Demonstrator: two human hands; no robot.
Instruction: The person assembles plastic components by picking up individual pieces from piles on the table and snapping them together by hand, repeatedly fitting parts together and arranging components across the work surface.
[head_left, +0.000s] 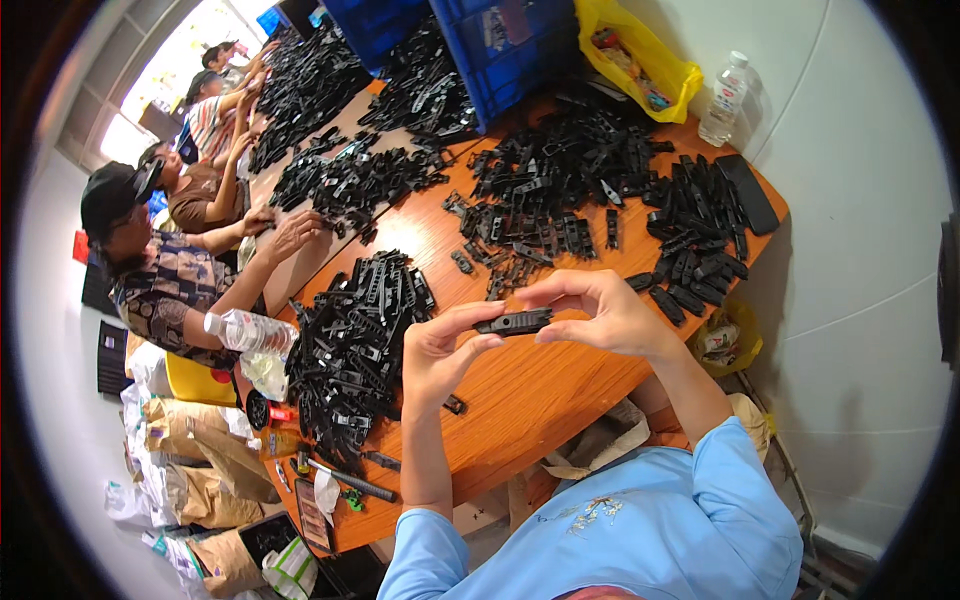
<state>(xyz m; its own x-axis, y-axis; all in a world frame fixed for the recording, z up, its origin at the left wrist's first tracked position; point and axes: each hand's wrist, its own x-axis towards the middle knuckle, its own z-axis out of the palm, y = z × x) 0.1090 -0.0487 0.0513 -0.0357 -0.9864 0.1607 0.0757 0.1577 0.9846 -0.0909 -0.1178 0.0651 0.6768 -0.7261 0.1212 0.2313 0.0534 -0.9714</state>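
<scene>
A small, long black plastic part (515, 322) with a round hole in its face is held level above the wooden table. My left hand (437, 352) pinches its left end between thumb and fingers. At the other end, the thumb and fingers of my right hand (600, 315) close around it. Left of my left hand lies a large heap of long black plastic parts (350, 330). Beyond my hands spreads a pile of smaller black parts (525, 235). Finished-looking black pieces lie in rows (700, 205) beyond my right hand.
Blue crates (505, 55), a yellow bag (650, 65) and a clear bottle (724, 98) stand at the back. A dark phone-like slab (747, 195) lies at the right edge. Another bottle (250, 330), a black rod (355, 482) and co-workers (180, 270) are at left.
</scene>
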